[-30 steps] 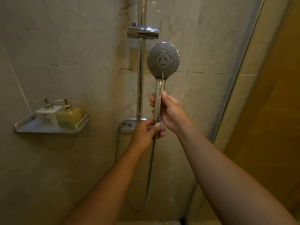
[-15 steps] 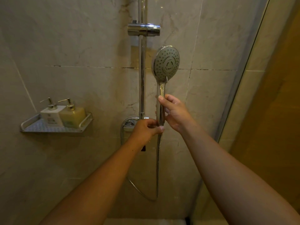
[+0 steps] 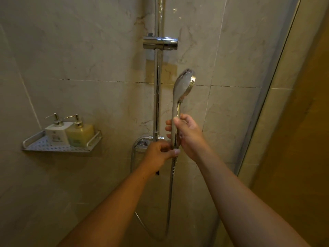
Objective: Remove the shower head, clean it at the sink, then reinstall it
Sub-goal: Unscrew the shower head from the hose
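Right hand (image 3: 188, 138) grip closed on shower head (image 3: 183, 88) handle; left hand (image 3: 160, 152) grip pinches the hose (image 3: 170, 193) nut below. Head out of holder (image 3: 160, 43), rotated from face-on to edge-on: likely unscrewing, hose not yet off.

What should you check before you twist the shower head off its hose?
1. Right hand wraps the shower head handle: ok.
2. Left hand pinches the joint where the hose meets the handle: ok.
3. Head is out of the holder: ok.
4. Hose hangs free, no kink: ok.
5. Water is off: cannot tell.
6. Soap bottles sit clear on the shelf: ok.
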Demonstrator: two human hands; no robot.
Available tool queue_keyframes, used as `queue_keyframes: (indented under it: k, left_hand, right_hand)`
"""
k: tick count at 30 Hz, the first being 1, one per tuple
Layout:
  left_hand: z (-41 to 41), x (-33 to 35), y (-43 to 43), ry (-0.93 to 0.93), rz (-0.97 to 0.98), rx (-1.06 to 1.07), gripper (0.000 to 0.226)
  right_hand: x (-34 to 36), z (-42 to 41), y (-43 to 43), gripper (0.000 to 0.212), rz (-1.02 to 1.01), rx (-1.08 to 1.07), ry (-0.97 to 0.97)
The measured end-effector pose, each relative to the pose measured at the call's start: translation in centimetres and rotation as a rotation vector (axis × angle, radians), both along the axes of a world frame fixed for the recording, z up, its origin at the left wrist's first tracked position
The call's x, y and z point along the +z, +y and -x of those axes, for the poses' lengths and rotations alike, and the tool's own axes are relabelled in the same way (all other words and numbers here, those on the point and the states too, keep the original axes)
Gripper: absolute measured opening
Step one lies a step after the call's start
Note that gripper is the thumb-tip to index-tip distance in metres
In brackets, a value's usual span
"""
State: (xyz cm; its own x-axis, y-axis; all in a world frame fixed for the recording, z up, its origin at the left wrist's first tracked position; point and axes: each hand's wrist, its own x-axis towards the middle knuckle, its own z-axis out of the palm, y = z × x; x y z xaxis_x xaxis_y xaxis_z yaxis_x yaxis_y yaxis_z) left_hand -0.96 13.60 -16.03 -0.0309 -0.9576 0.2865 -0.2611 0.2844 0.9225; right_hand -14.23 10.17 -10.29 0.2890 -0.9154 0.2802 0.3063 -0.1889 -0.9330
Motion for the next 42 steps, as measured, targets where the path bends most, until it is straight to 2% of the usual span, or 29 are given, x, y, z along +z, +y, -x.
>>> queue_keyframes:
  k: [3, 6, 13, 16, 22, 27, 33, 37, 42]
  left_hand:
    - [-0.1, -0.3, 0.6, 0.010, 0.009, -0.010, 0.010]
    - [-0.2, -0.6, 1.1, 0.006, -0.021, 0.002, 0.009]
    - [0.1, -1.2, 1.6, 0.042, -0.046, -0.028, 0.009]
    - [0.3, -1.3, 1.5, 0.041, -0.038, -0.031, 0.009]
    - [1.0, -1.9, 1.0, 0.077, -0.038, -0.009, 0.014]
    - [1.6, -2.2, 0.7, 0.068, -0.043, 0.032, 0.016]
    - [1.2, -1.5, 1.4, 0.033, -0.027, 0.019, 0.007]
    - [1.1, -1.0, 1.9, 0.004, -0.010, 0.011, 0.014]
    - [1.3, -0.5, 1.8, -0.003, 0.006, 0.036, 0.012]
  right_hand:
    - [-0.3, 0.0, 0.1, 0.033, 0.073, -0.038, 0.107]
    - [-0.5, 0.2, 0.1, 0.030, 0.155, -0.083, 0.245]
    - [-0.9, 1.5, 0.1, 0.012, 0.131, -0.001, 0.113]
    - [-1.0, 1.9, 0.1, 0.025, 0.070, 0.010, 0.071]
    - [-0.6, 1.6, 0.6, 0.025, 0.089, -0.004, 0.176]
    - [-0.3, 0.6, 0.9, 0.037, 0.127, -0.068, 0.195]
    - [0.1, 1.0, 1.0, 0.034, 0.132, 0.012, 0.129]
    - [0.3, 1.3, 1.1, 0.027, 0.127, 0.084, 0.103]
    - [0.3, 1.3, 0.9, 0.022, 0.170, -0.055, 0.199]
